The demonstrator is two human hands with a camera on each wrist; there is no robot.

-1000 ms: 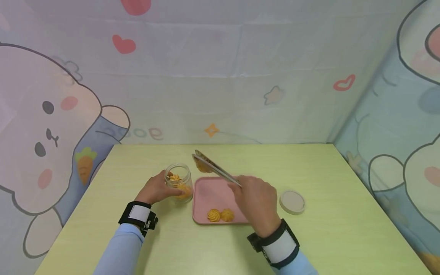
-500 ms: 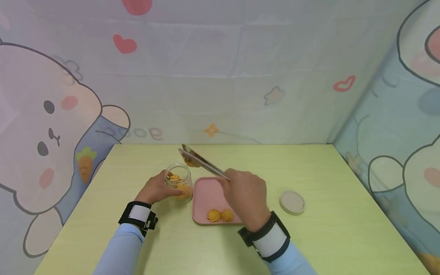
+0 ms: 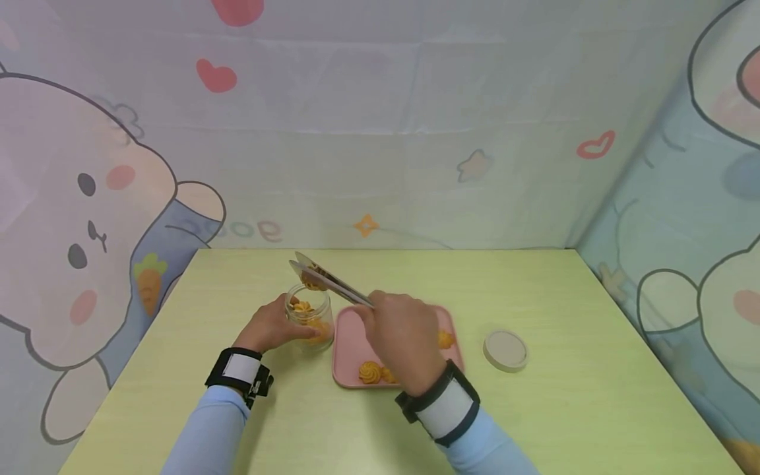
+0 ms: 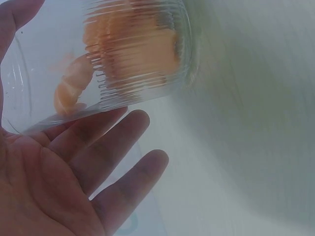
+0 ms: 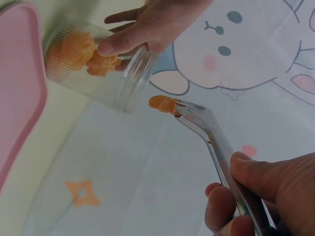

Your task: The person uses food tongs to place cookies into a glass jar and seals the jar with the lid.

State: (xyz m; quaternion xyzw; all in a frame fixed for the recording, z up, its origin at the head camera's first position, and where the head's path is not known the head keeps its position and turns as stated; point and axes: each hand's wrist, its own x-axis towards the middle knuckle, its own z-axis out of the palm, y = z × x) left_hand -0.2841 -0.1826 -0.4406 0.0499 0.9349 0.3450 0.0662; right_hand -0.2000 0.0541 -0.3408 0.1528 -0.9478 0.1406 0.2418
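My left hand (image 3: 273, 326) holds a clear glass jar (image 3: 324, 318) upright on the table, thumb on the near side. Inside it lie several piped butter cookies (image 3: 303, 307); ribbed glass blurs them in the left wrist view. With my right hand (image 3: 404, 336) I grip metal tongs (image 3: 344, 289) that pinch one cookie (image 5: 165, 104) at their tips. That cookie hangs over the jar's open mouth in the head view. The right wrist view shows it a little apart from the rim. Other swirl cookies (image 3: 369, 372) sit on a pink tray (image 3: 350, 343), partly behind my right hand.
Right of the tray, a round pale lid (image 3: 505, 350) lies on the light wooden table (image 3: 594, 396). The tray's left edge is close beside the jar. A printed cloth backdrop (image 3: 380, 171) rises along the table's far edge.
My right hand has moved left with the tongs and cookie, from above the tray to above the jar. A cookie at the tray's right side has come into view. The left hand stays put.
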